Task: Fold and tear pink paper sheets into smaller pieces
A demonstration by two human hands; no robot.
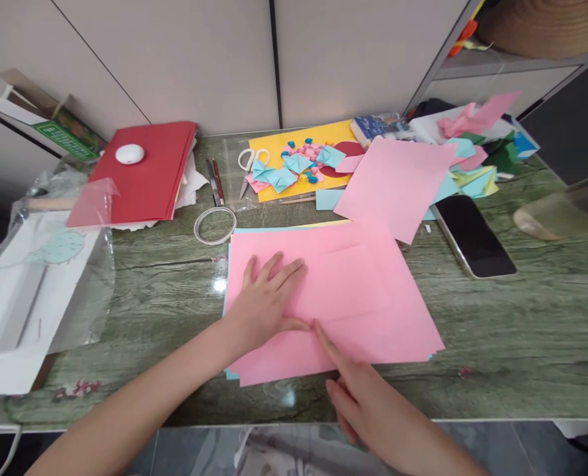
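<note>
A stack of pink sheets point(353, 284) lies at the middle of the table, with light blue edges showing beneath. Faint crease lines cross the top sheet. My left hand point(268, 301) lies spread on its left part, fingers apart and palm down. My right hand point(356, 387) touches the sheet with its stretched index fingertip, close to my left thumb tip; its other fingers are curled and hold nothing visible. A separate pink square point(397, 182) overlaps the stack's upper right.
Behind the stack are a tape roll point(215, 225), scissors point(252, 162) and blue folded papers point(281, 179) on a yellow sheet point(274, 139). A red folder point(139, 178) and plastic bag point(88, 284) lie left; a phone point(475, 236) and bottle point(561, 208) are right.
</note>
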